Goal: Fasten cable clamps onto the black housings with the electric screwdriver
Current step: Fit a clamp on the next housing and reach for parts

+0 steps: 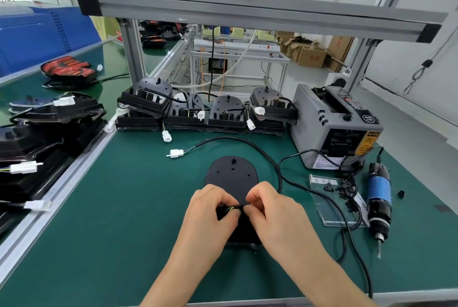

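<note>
Pinching the thin black cable (230,137) between fingertips, the left hand (210,210) and right hand (271,205) met over the near end of the flat black plastic housing (233,175). Laying the wire flat before clamping would likely help. To their right lay small black cable clamps (347,189) and the blue-banded electric screwdriver (379,197), with a black power cord (309,187) crossing that reach. Beyond stood stacked black housings (224,113) and a grey tape dispenser (334,128).

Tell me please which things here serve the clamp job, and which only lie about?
For the job: black housing, cable pinched by left hand and right hand, loose clamps, electric screwdriver.
Lying about: grey tape dispenser, cardboard boxes, red-and-black part.
</note>
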